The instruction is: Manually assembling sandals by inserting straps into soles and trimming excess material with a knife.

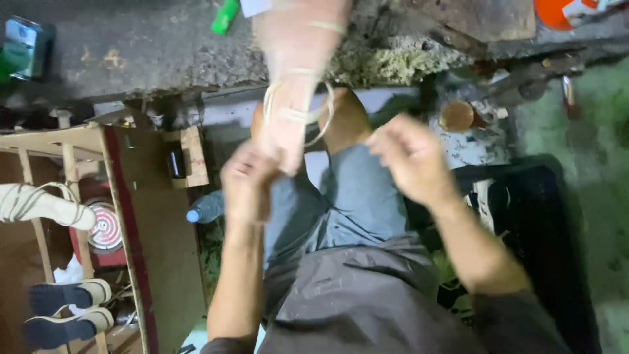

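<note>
Sandal up in my left hand.
My left hand [247, 183] grips the blurred sandal [296, 78]; my right hand [409, 157], loosely curled, hovers beside it.

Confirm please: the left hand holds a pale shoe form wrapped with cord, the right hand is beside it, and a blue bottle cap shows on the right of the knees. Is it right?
One detail is wrong. In the head view the blue bottle cap shows on the left of the knees, beside the brown board. The rest stands: the left hand holds the pale shoe form wrapped with cord, and the right hand is beside it.
</note>
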